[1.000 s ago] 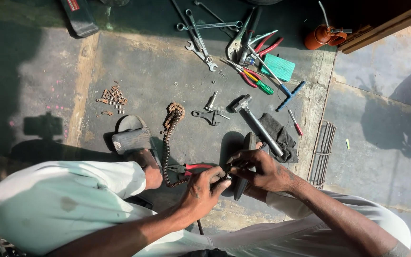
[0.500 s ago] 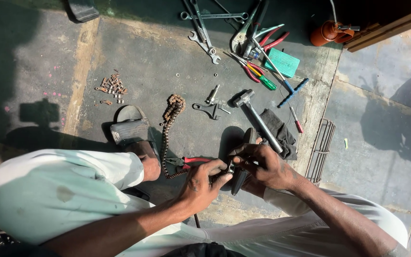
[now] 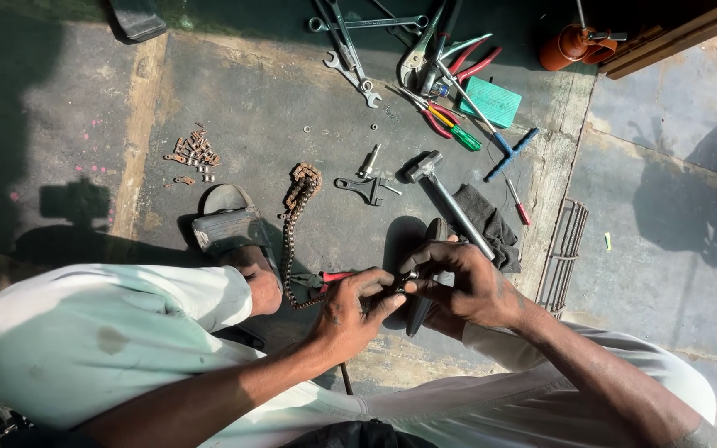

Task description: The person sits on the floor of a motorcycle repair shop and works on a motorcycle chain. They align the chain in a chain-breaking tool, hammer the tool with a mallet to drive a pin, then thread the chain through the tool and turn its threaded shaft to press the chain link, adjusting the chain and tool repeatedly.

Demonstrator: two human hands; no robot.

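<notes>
From the head view, our left hand and right hand pinch together on a small dark part; we cannot tell its axis. One rusty chain runs lengthwise away from us across the stained concrete floor, beside one hammer.

A flat teal rectangular packet (slightly tilted) lies among the tools.

Both forearms reach forward and meet; the left hand and right hand curl inward, fingers pinched together, fingertips touching
</notes>
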